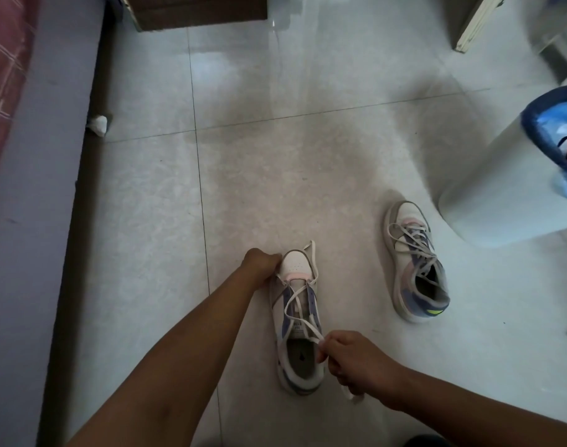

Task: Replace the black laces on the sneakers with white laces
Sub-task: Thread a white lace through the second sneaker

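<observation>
Both bare forearms reach forward and down. Left hand [259, 261] extended farther, fingers curled, gripping the sneaker [296, 321] at its toe. Right hand [356, 361] nearer the body, fingers curled, pinching the white lace [311, 332] by the sneaker's opening.

My left hand [262, 260] covers the near sneaker's [296, 321] toe edge, so I can't see its fingertips. The blue-rimmed white bin [507, 175] runs off the right edge; the dark item inside is unclear.
</observation>
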Demonstrator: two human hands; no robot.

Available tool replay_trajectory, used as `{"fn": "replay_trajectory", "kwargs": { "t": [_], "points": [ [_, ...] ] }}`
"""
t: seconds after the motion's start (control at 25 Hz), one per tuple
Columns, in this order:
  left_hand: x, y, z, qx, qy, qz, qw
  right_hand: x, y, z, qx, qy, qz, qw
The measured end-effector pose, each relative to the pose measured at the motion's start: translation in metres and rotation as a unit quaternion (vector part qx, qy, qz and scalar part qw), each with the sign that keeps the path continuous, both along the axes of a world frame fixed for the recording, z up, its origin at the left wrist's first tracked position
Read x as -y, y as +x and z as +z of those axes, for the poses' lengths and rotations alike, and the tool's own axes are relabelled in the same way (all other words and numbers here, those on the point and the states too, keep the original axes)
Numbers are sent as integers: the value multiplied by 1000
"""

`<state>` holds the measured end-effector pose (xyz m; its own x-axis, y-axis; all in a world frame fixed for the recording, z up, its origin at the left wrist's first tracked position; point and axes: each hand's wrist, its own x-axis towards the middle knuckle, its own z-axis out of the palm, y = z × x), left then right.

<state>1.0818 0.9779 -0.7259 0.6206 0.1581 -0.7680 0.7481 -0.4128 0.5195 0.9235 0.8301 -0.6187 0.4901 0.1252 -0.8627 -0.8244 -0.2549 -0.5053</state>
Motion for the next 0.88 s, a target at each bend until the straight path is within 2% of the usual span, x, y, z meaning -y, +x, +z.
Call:
{"fn": "replay_trajectory", "kwargs": {
  "t": [0.16,0.32,0.44,0.52,0.6,0.72,0.76,0.8,0.88],
  "points": [
    [0,-1,-9,-8,46,0,999,1,9,-12,56,-88,33,994],
    [-5,1,-15,-15,59,-43,997,-5,16,-13,33,-55,17,998],
    [-8,5,-9,75,71,-54,993,-6,14,-9,39,-42,36,998],
    [-6,4,8,157,-3,-30,987,-4,13,-3,45,-23,17,999],
    [-9,-8,31,247,-28,-103,963,0,10,5,40,4,-13,999],
    [-32,-49,54,383,51,-292,875,3,-2,19,11,47,-52,998],
    [-40,-67,55,390,80,-333,855,2,-6,25,-2,61,-62,996],
    [-47,-88,55,366,104,-346,858,0,-10,30,-15,75,-72,994],
    [-45,-131,56,241,99,-309,914,-7,-15,41,-39,99,-98,989]
  ]
}}
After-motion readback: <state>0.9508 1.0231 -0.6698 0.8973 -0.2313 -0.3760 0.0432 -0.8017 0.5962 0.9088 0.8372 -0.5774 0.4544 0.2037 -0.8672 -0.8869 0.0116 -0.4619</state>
